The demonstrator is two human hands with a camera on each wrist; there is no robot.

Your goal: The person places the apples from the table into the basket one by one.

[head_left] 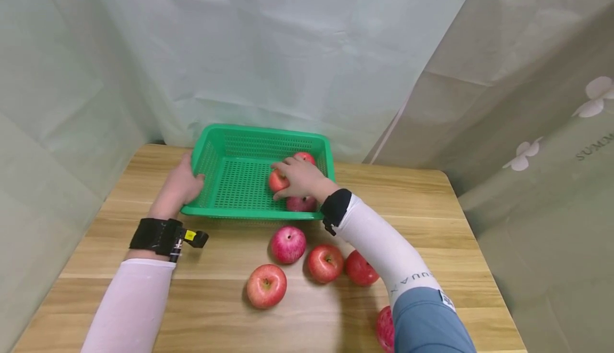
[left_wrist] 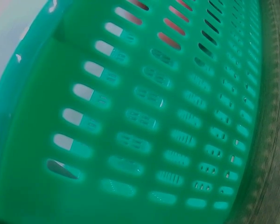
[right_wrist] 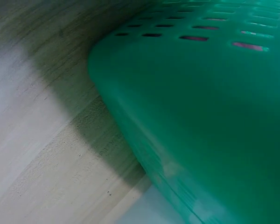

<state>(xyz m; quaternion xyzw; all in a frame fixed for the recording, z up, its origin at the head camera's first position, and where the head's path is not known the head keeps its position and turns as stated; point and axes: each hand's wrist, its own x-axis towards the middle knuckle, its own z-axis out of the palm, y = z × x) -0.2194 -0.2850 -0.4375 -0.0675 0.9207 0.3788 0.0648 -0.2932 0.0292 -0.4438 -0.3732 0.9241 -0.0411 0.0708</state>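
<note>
A green perforated plastic basket (head_left: pixel 249 214) stands at the back of the wooden table. My left hand (head_left: pixel 182 181) grips its left rim, thumb on the inner side. Inside the basket, toward its right end, my right hand (head_left: pixel 303 177) holds a red apple (head_left: pixel 277 181) in curled fingers. One apple (head_left: pixel 305 157) lies behind that hand and a darker one (head_left: pixel 301 204) in front of it, both partly covered. The left wrist view is filled by the slotted basket wall (left_wrist: pixel 46 112). A basket corner (right_wrist: pixel 200 93) takes up much of the right wrist view.
In front of the basket lie a pink-red apple (head_left: pixel 288 245), a lighter red apple (head_left: pixel 266 286) and two more red apples (head_left: pixel 325 263) side by side. Another apple (head_left: pixel 385 329) is partly behind the right sleeve. Pale curtains (head_left: pixel 288 49) hang close behind the table (head_left: pixel 216 310).
</note>
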